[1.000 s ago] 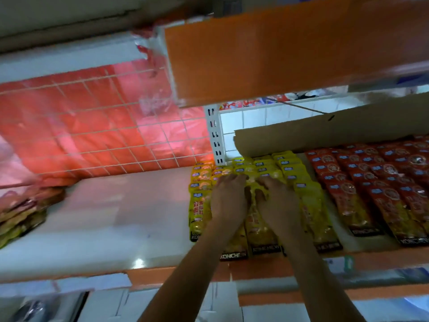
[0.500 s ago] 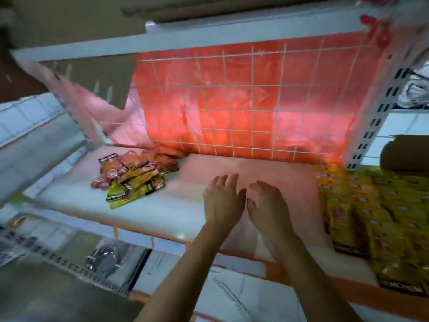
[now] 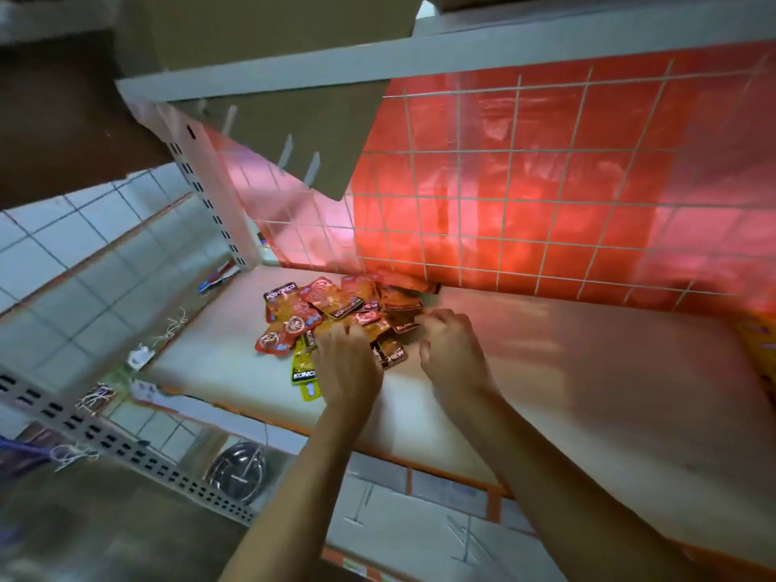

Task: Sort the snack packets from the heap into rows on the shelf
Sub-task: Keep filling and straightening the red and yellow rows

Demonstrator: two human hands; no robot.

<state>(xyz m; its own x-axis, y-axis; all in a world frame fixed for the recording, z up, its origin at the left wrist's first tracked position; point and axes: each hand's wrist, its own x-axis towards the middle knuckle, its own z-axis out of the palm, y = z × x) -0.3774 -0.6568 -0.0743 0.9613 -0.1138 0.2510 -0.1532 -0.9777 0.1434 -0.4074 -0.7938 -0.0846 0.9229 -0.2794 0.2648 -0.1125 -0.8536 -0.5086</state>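
Note:
A heap of snack packets [image 3: 331,308], mostly red and brown with a yellow one [image 3: 303,369] at its near edge, lies at the back left of the white shelf [image 3: 567,392]. My left hand [image 3: 346,363] rests palm down on the near side of the heap, fingers spread over the packets. My right hand [image 3: 451,350] is just right of the heap, fingers curled at its edge; whether it grips a packet is hidden. A sliver of the yellow packet rows [image 3: 762,350] shows at the far right edge.
A red plastic sheet behind a white wire grid [image 3: 525,195] backs the shelf. A perforated white upright [image 3: 210,191] stands at the left corner. An orange-trimmed front edge [image 3: 420,459] runs below my arms, with a tiled floor [image 3: 63,266] and a lower shelf to the left.
My view swung left from the yellow rows to the heap. Both hands left the yellow packets, crossed the bare shelf and now reach the heap.

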